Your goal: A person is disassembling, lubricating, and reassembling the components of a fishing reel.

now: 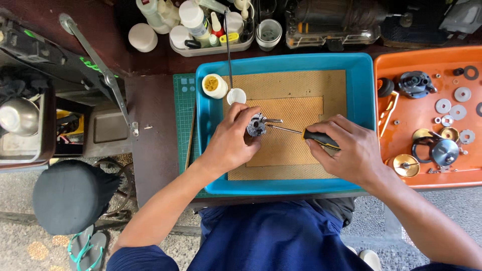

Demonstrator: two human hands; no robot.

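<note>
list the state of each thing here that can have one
left hand: closed around the small metal part, held over the blue tray
right hand: gripping the screwdriver, tip at the part
small jar: open, yellow inside, its white lid lying beside it
orange tray: holds loose washers, gears and other parts

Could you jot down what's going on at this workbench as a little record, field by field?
Left hand: left hand holds a small grey metal part over the mat.
Right hand: right hand grips a screwdriver with a black and yellow handle, tip at the part.
Work area: blue tray lined with a tan mat.
In the tray: open jar of yellow grease, white lid beside it.
To the right: orange tray with washers, gears and other parts.
</note>
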